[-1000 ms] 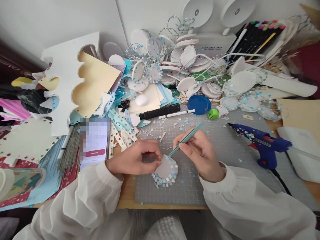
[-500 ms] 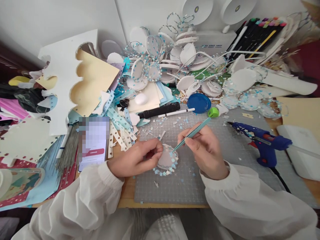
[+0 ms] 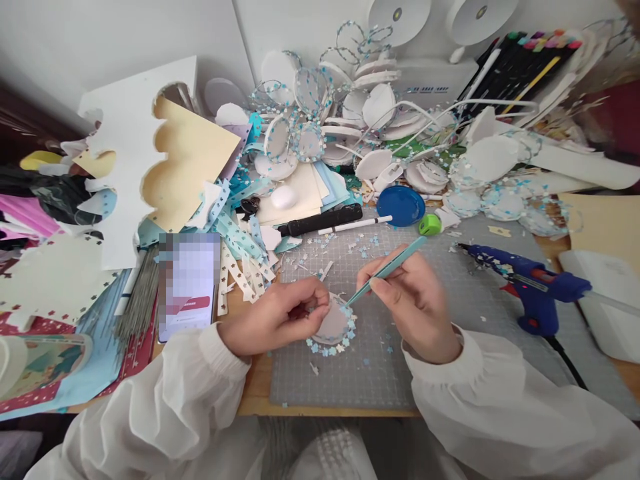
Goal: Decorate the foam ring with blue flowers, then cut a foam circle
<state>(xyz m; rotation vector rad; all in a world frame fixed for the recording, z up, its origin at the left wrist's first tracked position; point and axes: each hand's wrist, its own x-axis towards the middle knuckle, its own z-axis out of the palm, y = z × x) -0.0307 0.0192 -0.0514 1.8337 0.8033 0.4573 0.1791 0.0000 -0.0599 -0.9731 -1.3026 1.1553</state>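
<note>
A round white disc [image 3: 333, 325] edged with small blue and cream paper flowers is low over the grey cutting mat [image 3: 345, 383]. My left hand [image 3: 283, 310] pinches the disc's left edge between thumb and fingers; its fingertips cover that part. In my right hand [image 3: 413, 300] is a pair of teal tweezers [image 3: 387, 270], slanting down to the left. The tweezer tips meet the disc's upper right rim among the flowers. Whether a flower sits between the tips is too small to tell. Loose paper flowers [image 3: 367, 250] are scattered on the mat behind.
A blue glue gun [image 3: 537, 287] lies at the right with its cord. A phone [image 3: 190, 283] and punched paper strips [image 3: 245, 273] are at the left. Behind stand a blue lid [image 3: 400, 205], a black marker [image 3: 323, 220] and heaped white discs [image 3: 377, 107] with wire garlands.
The disc has turned or tilted slightly in my left hand. The tweezers stay at its upper right rim with little movement. The whole view has shifted a little.
</note>
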